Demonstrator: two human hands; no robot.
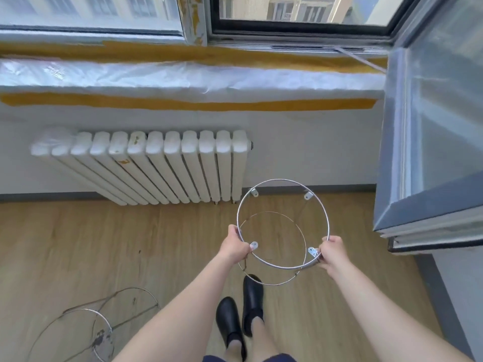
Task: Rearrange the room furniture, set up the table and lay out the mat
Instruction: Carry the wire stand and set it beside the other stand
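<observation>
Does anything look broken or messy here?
Yes. The radiator has chipped, brownish spots on its top, paint is peeling off the window frame, and a wire frame at lower left has a dark smudge by its ring.

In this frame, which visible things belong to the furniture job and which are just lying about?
Job in hand: round wire frame, gripped at its top ring by the left hand and the right hand.

Lying about: second wire frame on the floor, untouched; radiator; plastic-covered window sill; open window sash.
</observation>
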